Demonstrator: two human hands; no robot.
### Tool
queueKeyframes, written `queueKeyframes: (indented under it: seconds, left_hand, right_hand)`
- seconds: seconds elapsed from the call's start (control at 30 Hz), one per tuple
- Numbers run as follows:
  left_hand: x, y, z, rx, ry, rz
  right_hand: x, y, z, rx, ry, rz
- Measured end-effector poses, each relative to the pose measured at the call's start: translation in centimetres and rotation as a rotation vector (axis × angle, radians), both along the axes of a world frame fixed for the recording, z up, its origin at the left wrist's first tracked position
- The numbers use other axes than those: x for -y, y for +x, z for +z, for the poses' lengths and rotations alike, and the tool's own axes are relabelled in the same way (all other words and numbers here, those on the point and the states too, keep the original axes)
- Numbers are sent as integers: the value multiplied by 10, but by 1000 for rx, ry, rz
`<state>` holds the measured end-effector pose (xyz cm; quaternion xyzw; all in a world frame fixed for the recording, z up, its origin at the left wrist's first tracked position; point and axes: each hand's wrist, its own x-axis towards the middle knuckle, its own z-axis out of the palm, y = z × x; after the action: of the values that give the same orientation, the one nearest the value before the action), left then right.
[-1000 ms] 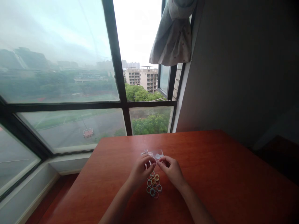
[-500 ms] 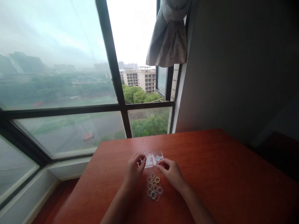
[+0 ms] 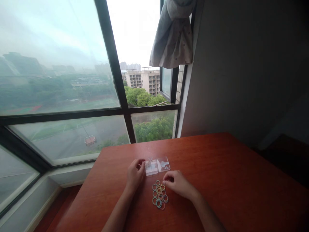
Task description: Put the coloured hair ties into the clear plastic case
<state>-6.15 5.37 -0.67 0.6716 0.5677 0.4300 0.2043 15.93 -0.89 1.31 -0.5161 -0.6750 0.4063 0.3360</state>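
Observation:
A clear plastic box point(image 3: 151, 172) lies with its lid point(image 3: 164, 163) folded out flat to the right; small pieces that I cannot make out are inside. My left hand point(image 3: 135, 174) holds the box by its left side between thumb and curled fingers. Nearer to me is a loose cluster of thin pastel rings that look like rolls of washi tape, with a bluish-green roll point(image 3: 156, 203) at the front. At the cluster's upper right edge, my right hand point(image 3: 178, 182) has its thumb and forefinger pinched on the rim of a yellow tape roll point(image 3: 161, 188).
The reddish-brown wooden table point(image 3: 207, 174) stretches out on both sides of my arms. Behind it are windows with a dark frame point(image 3: 126, 111), a knotted curtain point(image 3: 176, 42) and a grey wall point(image 3: 231, 80) at right.
My right hand has moved from the open lid down towards me to the tape rolls. My left hand has shifted slightly left, uncovering more of the box.

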Motion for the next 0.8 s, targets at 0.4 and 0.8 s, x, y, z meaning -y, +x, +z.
queueKeyframes:
  seconds: [0.4, 0.8]
  left_hand:
    - [3, 1, 1, -15, -1, -35]
    - [10, -2, 2, -36, -5, -54]
  right_hand:
    - [8, 13, -3, 171, -150, 252]
    - [9, 13, -4, 125, -152, 296]
